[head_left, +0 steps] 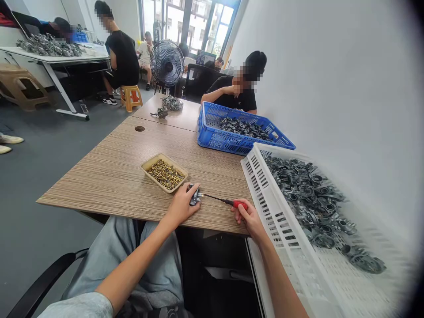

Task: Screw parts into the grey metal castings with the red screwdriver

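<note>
My left hand (183,204) is closed around a small grey metal part (194,195), pressing it down on the wooden table near its front edge. In my right hand (247,216) is a screwdriver (239,203) with a red and black handle, held level. Its dark shaft points left, and the tip reaches the right side of the metal part; whether it sits in a screw there is too small to tell. Just beyond my left hand stands a beige tray (145,171) full of brass-coloured screws (165,173).
To my right a white crate (265,194) holds many grey metal parts (311,190). Behind it stands a blue crate (218,140) with more parts. Farther back on the table (109,176) lies a pile of metal pieces (171,104). A person (228,95) sits across.
</note>
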A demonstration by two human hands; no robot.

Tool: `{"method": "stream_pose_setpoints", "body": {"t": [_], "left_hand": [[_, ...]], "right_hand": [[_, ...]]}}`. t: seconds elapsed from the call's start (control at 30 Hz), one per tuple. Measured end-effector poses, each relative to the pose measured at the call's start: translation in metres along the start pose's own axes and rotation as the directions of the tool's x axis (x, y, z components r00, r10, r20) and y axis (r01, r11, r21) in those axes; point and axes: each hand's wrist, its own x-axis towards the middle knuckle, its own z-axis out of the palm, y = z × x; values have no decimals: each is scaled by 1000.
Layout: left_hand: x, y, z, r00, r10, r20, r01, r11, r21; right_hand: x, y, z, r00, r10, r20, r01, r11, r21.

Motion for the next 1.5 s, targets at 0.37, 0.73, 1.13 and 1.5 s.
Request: {"method": "stream_pose_setpoints", "body": {"t": [0.37, 0.73, 1.13, 1.5], "left_hand": [[1, 2, -2, 1000, -4, 7, 4, 1000, 1], [0, -1, 1, 1000, 1, -10, -2, 1000, -24], [0, -2, 2, 1000, -5, -12, 4, 1000, -17], [0, -1, 2, 1000, 4, -22, -4, 1000, -17]], "right_hand": [[-1, -4, 6, 1000, 13, -28, -14, 1000, -9], [2, 3, 2, 999, 19, -30, -19, 1000, -15], [-1, -1, 4, 999, 25, -46, -25, 1000, 7], [1, 3, 3, 998, 41, -47, -42, 999, -16]]}}
